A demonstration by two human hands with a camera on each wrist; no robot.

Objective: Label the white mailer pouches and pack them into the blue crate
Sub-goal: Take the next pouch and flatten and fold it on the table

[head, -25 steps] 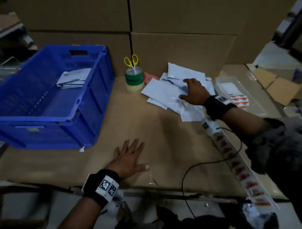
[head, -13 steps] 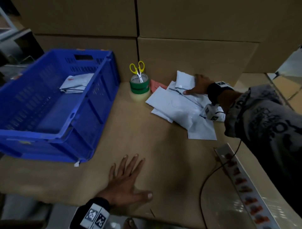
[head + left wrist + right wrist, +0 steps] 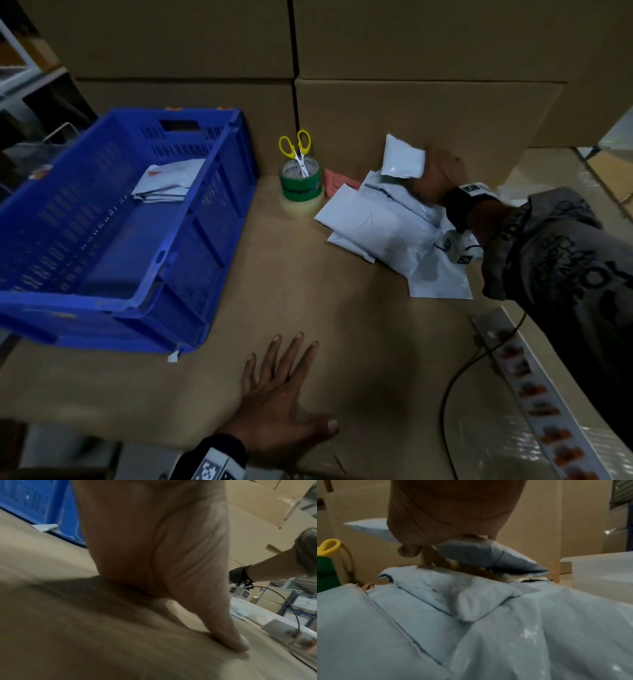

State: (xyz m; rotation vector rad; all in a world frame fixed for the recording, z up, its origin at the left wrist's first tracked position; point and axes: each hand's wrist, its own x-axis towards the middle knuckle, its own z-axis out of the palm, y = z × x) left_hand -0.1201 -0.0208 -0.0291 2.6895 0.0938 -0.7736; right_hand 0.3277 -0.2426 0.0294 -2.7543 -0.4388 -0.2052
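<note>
My right hand grips a small white mailer pouch and holds it raised above the pile of white pouches at the back right of the cardboard table top. In the right wrist view the held pouch hangs under my fingers, over the pile. My left hand lies flat, fingers spread, on the cardboard near the front edge; its thumb presses the surface. The blue crate stands at the left with a few labelled pouches inside.
Yellow-handled scissors stand in a stack of tape rolls between crate and pile. A strip of orange labels runs along the right edge, crossed by a black cable. Cardboard boxes wall the back.
My right hand has gone from resting on the pile to the back of it and has lifted one small pouch clear. The left hand has stayed flat on the cardboard.
</note>
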